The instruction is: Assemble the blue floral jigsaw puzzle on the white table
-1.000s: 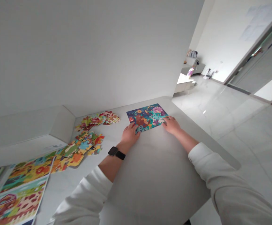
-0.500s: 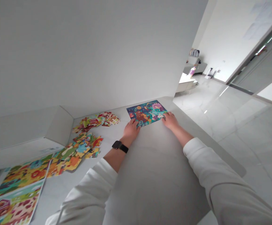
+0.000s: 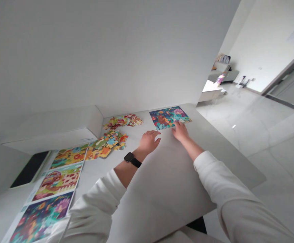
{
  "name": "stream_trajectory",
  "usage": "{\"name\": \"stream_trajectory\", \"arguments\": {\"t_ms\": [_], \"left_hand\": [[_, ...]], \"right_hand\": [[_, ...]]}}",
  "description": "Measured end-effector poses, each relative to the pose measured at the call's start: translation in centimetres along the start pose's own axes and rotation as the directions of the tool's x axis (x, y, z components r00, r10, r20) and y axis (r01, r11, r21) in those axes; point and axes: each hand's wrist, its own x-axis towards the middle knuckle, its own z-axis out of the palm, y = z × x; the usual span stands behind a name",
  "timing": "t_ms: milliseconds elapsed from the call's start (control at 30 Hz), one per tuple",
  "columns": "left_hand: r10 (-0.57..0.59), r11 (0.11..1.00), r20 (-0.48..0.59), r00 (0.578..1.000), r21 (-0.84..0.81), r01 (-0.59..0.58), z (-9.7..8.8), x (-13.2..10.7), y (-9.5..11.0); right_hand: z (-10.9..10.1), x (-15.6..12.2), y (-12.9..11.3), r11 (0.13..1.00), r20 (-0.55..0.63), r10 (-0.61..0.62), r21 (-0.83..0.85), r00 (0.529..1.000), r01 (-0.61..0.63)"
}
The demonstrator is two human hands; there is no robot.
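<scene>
A colourful dark-blue jigsaw puzzle lies flat near the back wall, its picture showing animals and plants. My left hand hovers in front of its left part, apart from it, with fingers stretched out and nothing held. On that wrist sits a black smartwatch. My right hand is at the puzzle's near edge, fingertips over its border, fingers loosely extended. Left of the puzzle is a pile of red and cream jigsaw pieces. Nearer lies a second pile of yellow, green and orange pieces.
On the left, a printed sheet shows three puzzle pictures. A white box stands against the wall, with a dark flat object beside it. The grey table ends at the right above a tiled floor.
My left hand has lifted off the puzzle and drawn back. My right hand has slid left along the near edge. The view has turned left, showing more of the printed sheet.
</scene>
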Motion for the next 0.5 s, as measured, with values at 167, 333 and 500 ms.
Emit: {"name": "stream_trajectory", "arguments": {"t_ms": [167, 333, 500], "left_hand": [[-0.114, 0.993, -0.073, 0.991, -0.036, 0.112, -3.1, -5.9, -1.8], [-0.183, 0.970, -0.007, 0.983, -0.166, 0.179, -6.3, -13.3, 2.5], [0.087, 0.919, 0.032, 0.996, -0.388, -0.068, -6.4, -18.3, 10.6]], "right_hand": [[1.2, -2.9, -6.8, 0.992, 0.038, -0.101, 0.085, 0.994, 0.097], [2.2, -4.8, -13.6, 0.966, 0.100, -0.207, 0.180, 0.973, 0.187], [3.1, -4.4, -20.2, 0.970, 0.138, -0.146, 0.216, 0.980, 0.115]]}}
